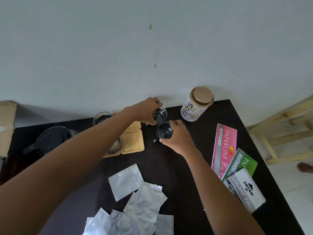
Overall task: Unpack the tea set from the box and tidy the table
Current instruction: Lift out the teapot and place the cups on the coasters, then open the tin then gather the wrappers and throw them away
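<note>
Two small glass cups with dark handles stand on the black table (169,167) near its far edge. My left hand (145,111) grips the farther cup (160,114) from the side. My right hand (177,136) holds the nearer cup (164,132), fingers around its rim and base. Tan square coasters (133,141) lie just left of the cups. A third glass cup (116,145) stands on a coaster, partly hidden under my left forearm. Another glass cup (101,117) stands farther back. A dark glass teapot (50,141) stands at the left.
A white and gold tea tin (196,104) stands at the back right against the wall. Pink and green receipt books (225,150) and a stamp pad box (245,190) lie at the right. Several silver foil pouches (135,200) cover the near table. A cardboard box (6,126) shows at the far left, a wooden frame (279,133) at the right.
</note>
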